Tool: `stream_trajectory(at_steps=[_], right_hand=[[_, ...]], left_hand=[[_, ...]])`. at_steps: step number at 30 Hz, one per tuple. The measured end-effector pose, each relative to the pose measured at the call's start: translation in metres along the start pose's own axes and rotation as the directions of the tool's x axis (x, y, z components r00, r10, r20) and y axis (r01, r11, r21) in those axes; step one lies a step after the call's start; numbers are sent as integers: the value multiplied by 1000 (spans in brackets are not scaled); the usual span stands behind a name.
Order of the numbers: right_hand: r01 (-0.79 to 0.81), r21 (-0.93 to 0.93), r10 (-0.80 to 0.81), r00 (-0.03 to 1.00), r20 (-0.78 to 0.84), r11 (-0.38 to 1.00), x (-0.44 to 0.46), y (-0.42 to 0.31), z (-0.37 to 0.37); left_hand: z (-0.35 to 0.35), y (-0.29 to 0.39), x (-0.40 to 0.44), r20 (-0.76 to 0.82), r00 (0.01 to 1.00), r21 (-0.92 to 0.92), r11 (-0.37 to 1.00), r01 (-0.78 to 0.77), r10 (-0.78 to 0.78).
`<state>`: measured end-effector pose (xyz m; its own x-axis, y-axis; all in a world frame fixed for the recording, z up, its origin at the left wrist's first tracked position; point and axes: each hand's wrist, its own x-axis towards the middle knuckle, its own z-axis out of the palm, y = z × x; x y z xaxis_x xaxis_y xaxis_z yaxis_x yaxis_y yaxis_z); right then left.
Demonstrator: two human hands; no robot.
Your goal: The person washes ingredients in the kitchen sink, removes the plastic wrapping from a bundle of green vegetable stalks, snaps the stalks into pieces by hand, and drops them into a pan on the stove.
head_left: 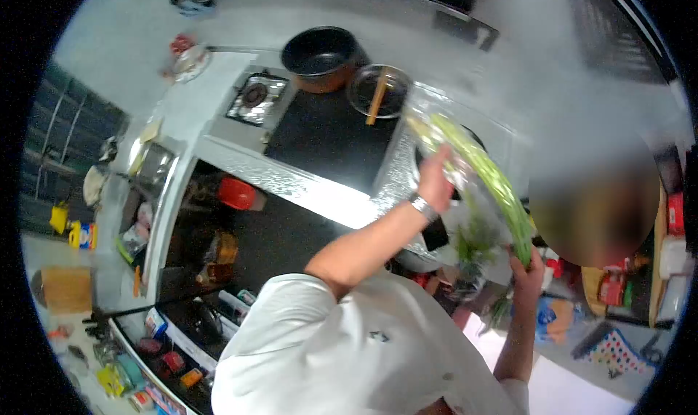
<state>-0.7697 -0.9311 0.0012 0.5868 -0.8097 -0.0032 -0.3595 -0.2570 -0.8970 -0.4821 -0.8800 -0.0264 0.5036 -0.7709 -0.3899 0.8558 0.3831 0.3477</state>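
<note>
A long bundle of green stalks (pixel 488 171) in clear plastic stretches diagonally between my two hands. My left hand (pixel 436 181), with a band at its wrist, is closed on the wrapped bundle near its pale upper end. At the darker lower end, my right hand (pixel 528 268) has its fingers wrapped round the stalks. Below the bundle, between my arms, there are feathery green leaves (pixel 474 244), partly blurred; what they rest on is unclear.
A black cooktop (pixel 327 135) lies ahead. Behind it are a dark pot (pixel 320 60) and a glass lid (pixel 360 99) with wooden chopsticks (pixel 378 97) across it. A foil-lined burner (pixel 254 95) is further left. A red bowl (pixel 236 193) sits under the counter.
</note>
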Motion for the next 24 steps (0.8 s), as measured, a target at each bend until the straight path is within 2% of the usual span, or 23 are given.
stream_trajectory(at_steps=[1,2,5,6,7,9,11,13,14,15,16,17,21,24], right_hand=[[47,-97,-43,998,39,994,-2,5,-9],[-24,9,24,999,35,1000,-3,-18,-3],[-43,42,42,999,23,998,-11,-25,-15],[-81,216,77,997,29,973,-15,-32,-17],[-86,215,85,996,15,973,-21,-28,-25],[-192,215,193,981,16,957,-40,-6,-57],[-176,204,188,981,-41,963,-63,5,-83],[-256,113,276,933,-231,960,-90,1,-105],[-263,121,286,924,-255,957,-102,-1,-114],[-207,188,255,924,-285,960,-115,-3,-122],[-150,250,227,920,-319,957,-130,-5,-128],[-157,253,242,905,-350,955,-143,-8,-132],[-173,234,269,831,-486,957,-185,-25,-139],[-77,340,267,785,-559,937,-216,-22,-137]], left_hand=[[-6,3,6,53,997,-32,998,-56,57],[-7,13,7,66,995,-25,997,-72,73],[-14,34,17,7,988,-61,986,-156,156],[-14,40,19,24,985,-62,984,-170,171],[-13,46,20,38,981,-64,980,-188,191],[-16,48,33,24,983,-58,982,-181,182],[-12,45,41,18,987,-50,986,-156,157],[-12,38,56,33,994,-62,993,-105,107],[-13,34,64,71,993,-62,994,-92,96],[-13,28,71,109,991,-61,995,-73,80],[-4,21,71,36,998,-52,998,-43,44],[-4,11,82,9,999,-57,998,-41,42],[20,-39,87,150,981,-19,992,126,-121],[48,-77,67,77,968,76,970,233,-239]])
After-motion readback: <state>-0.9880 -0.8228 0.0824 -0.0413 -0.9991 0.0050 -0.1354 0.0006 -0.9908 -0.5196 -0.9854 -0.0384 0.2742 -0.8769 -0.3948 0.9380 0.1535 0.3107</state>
